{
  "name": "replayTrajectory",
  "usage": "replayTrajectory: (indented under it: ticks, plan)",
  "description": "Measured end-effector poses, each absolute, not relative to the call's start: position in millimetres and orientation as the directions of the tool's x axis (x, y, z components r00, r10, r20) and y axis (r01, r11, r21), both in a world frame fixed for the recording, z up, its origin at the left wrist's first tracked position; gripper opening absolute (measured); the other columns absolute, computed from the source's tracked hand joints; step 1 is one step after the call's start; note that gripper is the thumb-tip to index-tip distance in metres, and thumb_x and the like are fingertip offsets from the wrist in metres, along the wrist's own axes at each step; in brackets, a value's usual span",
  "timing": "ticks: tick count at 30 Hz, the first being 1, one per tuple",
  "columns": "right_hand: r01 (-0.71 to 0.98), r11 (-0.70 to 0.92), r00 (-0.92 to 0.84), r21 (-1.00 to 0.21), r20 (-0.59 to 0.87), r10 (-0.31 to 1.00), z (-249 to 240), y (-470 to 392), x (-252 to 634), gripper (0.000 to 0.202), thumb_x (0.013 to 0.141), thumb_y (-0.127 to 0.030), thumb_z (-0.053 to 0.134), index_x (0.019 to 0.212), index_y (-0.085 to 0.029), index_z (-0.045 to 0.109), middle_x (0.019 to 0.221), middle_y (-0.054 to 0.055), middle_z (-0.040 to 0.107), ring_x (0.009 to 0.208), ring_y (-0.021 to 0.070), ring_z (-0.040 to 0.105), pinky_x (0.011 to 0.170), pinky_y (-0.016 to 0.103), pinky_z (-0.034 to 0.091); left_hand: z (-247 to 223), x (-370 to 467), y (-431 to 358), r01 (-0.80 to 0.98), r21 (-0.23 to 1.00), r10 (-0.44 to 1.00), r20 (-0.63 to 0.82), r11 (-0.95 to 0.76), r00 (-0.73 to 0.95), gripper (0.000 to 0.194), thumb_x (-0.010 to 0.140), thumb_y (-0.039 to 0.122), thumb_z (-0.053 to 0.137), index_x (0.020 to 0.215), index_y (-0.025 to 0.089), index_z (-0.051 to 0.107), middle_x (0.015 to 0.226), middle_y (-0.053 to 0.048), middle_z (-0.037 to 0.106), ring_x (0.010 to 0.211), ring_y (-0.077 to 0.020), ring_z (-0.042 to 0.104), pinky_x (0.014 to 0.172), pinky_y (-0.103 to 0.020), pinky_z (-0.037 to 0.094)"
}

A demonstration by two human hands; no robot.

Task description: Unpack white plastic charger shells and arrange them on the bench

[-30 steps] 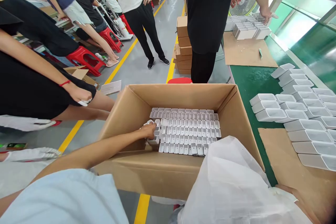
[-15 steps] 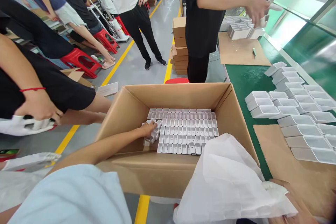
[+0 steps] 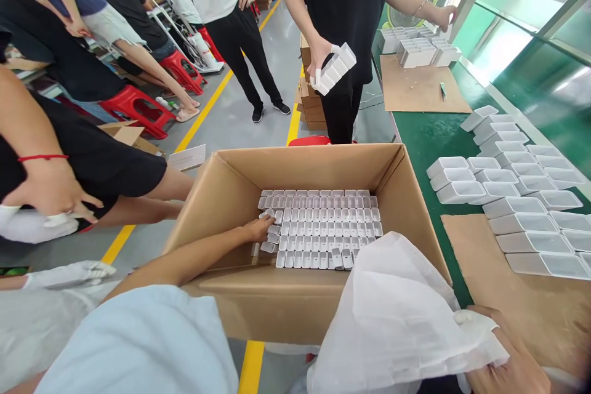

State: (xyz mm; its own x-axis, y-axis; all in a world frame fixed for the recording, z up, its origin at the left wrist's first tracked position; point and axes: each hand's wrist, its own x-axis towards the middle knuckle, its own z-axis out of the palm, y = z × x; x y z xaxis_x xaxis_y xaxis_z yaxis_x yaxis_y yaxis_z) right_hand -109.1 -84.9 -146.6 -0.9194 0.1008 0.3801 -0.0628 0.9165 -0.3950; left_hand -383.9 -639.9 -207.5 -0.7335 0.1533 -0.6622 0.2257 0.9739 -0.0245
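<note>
Inside a large open cardboard box (image 3: 277, 305), rows of small white plastic containers (image 3: 330, 229) stand packed on end. My left hand (image 3: 260, 229) reaches in at the left end of the rows, its fingers on a few looser containers (image 3: 273, 239) there. Whether it grips one is hidden by the hand itself. At the lower right, my right hand (image 3: 505, 351) holds a crumpled translucent white plastic bag (image 3: 392, 320), which hangs over the box's near right corner and covers part of the rows.
A green table (image 3: 418, 135) on the right holds more white containers (image 3: 530, 243) and cardboard sheets (image 3: 466, 252). A co-worker across the box holds a stack of containers (image 3: 337, 68). Other people and red stools (image 3: 138, 108) are at the left.
My left hand has shifted slightly left, and the containers beside it lie more in line. The co-worker has turned towards the box with a stack in one hand. My right hand still holds the bag.
</note>
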Motion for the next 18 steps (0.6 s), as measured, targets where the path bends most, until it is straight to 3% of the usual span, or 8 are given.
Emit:
replayTrajectory:
  ticks: [2,5,8,10,12,14,15,18]
  plan:
    - [-0.154,0.919,-0.901,-0.363,0.433,0.020,-142.3,-86.0,-112.8,0.017,0.101,-0.035,0.054,0.104,-0.028,0.069,0.101,0.006,0.076,0.078,0.0237,0.074,0.059,0.034,0.055,-194.6,-396.5,-627.2,0.214,-0.021,0.143,-0.677,0.977,-0.722,0.077,0.076,0.021,0.077,0.149,0.019,0.052,0.155,-0.018,0.057,0.138,-0.0359,0.061,0.118,-0.048,0.050]
    - [-0.221,0.878,-0.853,-0.425,0.521,0.038,-130.3,-99.6,-119.0,0.014,0.103,-0.030,0.054,0.105,-0.025,0.067,0.105,0.008,0.073,0.087,0.0229,0.073,0.072,0.035,0.057,-159.9,-417.5,-598.2,0.240,0.033,0.186,-0.735,0.970,-0.652,0.056,0.076,0.030,0.080,0.128,0.016,0.068,0.129,-0.014,0.075,0.124,-0.0340,0.068,0.111,-0.045,0.054]
    - [-0.309,0.851,-0.799,-0.426,0.602,0.011,-112.8,-117.0,-124.0,0.010,0.099,-0.021,0.057,0.099,-0.024,0.067,0.104,0.007,0.074,0.085,0.0200,0.074,0.072,0.031,0.058,-108.1,-423.2,-552.1,0.320,0.237,0.383,-0.741,0.917,-0.552,0.041,0.089,0.046,0.070,0.122,0.021,0.073,0.122,-0.007,0.078,0.115,-0.0257,0.071,0.104,-0.033,0.056]
    - [-0.344,0.824,-0.772,-0.450,0.635,0.024,-101.6,-126.3,-125.2,0.012,0.095,-0.016,0.058,0.097,-0.024,0.068,0.106,0.009,0.076,0.090,0.0212,0.076,0.074,0.031,0.061,-70.3,-409.8,-512.7,0.278,0.496,0.563,-0.639,0.822,-0.524,0.056,0.098,0.062,0.057,0.136,0.023,0.067,0.134,-0.008,0.074,0.116,-0.0249,0.071,0.100,-0.032,0.058]
    - [-0.350,0.766,-0.777,-0.539,0.624,0.085,-92.3,-133.2,-124.4,0.015,0.092,-0.013,0.059,0.096,-0.024,0.068,0.104,0.008,0.077,0.091,0.0210,0.077,0.075,0.030,0.062,-34.9,-381.1,-472.3,0.165,0.729,0.704,-0.537,0.664,-0.465,0.084,0.092,0.077,0.060,0.158,0.026,0.049,0.148,-0.012,0.065,0.113,-0.0269,0.071,0.095,-0.036,0.060]
    - [-0.345,0.681,-0.785,-0.646,0.596,0.168,-83.8,-138.3,-122.3,0.016,0.092,-0.012,0.061,0.097,-0.024,0.069,0.099,0.005,0.077,0.087,0.0189,0.076,0.074,0.028,0.062,-5.5,-343.0,-437.6,0.200,0.804,0.798,-0.459,0.560,-0.390,0.112,0.078,0.076,0.080,0.168,0.031,0.032,0.155,-0.014,0.059,0.116,-0.0286,0.069,0.095,-0.037,0.060]
    - [-0.343,0.637,-0.786,-0.690,0.583,0.208,-79.1,-140.2,-121.3,0.017,0.092,-0.013,0.062,0.100,-0.025,0.071,0.098,0.004,0.077,0.085,0.0184,0.076,0.074,0.027,0.062,5.8,-324.2,-424.0,0.272,0.796,0.820,-0.428,0.541,-0.379,0.114,0.075,0.071,0.085,0.168,0.031,0.033,0.151,-0.012,0.062,0.116,-0.0282,0.068,0.098,-0.037,0.058]
    - [-0.295,0.560,-0.779,-0.774,0.534,0.329,-61.1,-143.0,-121.9,0.031,0.091,-0.019,0.068,0.121,-0.025,0.073,0.108,0.005,0.080,0.093,0.0211,0.078,0.078,0.031,0.065,24.3,-291.6,-402.1,0.502,0.702,0.856,-0.340,0.506,-0.389,0.056,0.092,0.059,0.070,0.138,0.027,0.068,0.115,-0.005,0.075,0.099,-0.0220,0.067,0.093,-0.032,0.055]
